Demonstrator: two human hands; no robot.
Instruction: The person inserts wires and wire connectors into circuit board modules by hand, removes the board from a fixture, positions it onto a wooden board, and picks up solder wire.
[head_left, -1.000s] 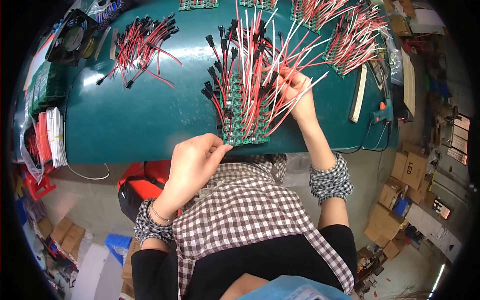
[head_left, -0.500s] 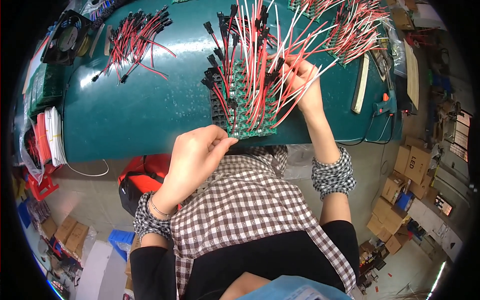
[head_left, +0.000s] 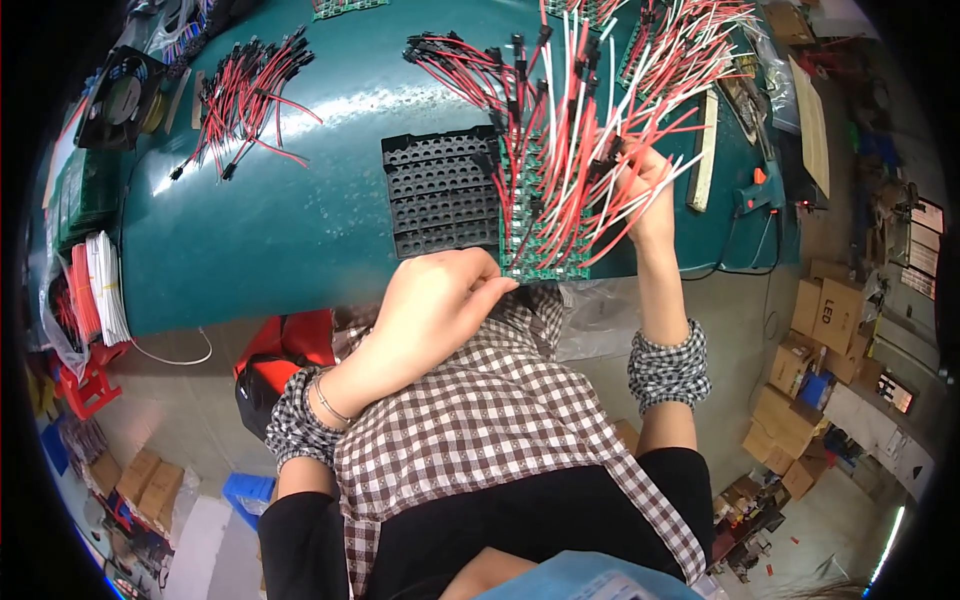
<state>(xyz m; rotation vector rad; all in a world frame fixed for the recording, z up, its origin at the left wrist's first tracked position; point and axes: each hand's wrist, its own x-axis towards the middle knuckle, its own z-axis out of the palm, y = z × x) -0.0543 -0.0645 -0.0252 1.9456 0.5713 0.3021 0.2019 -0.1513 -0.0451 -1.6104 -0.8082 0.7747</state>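
Observation:
A green circuit board panel (head_left: pixel 545 271) with many red and white wires (head_left: pixel 575 195) standing up from it is held between my two hands. Black plugs cap many of the wire ends. My left hand (head_left: pixel 450 300) pinches the panel's near left corner, thumb and fingers together. At the panel's right side, my right hand (head_left: pixel 648 205) is closed on its edge, the fingertips partly hidden among the wires. Just left of the panel lies a black slotted tray (head_left: pixel 440 190), its right side partly covered.
Bundled red-black wires (head_left: pixel 250 90) lie at the far left. More wired boards (head_left: pixel 690 45) sit far right, near a wooden strip (head_left: pixel 705 150) and a teal glue gun (head_left: pixel 757 192). A black fan (head_left: pixel 122 98), stacked green boards (head_left: pixel 88 200) and white wire bundles (head_left: pixel 108 285) line the left edge.
Both hands have shifted the panel rightward, off the black tray, which now shows largely uncovered. Both still hold the panel. The whole view has also shifted slightly.

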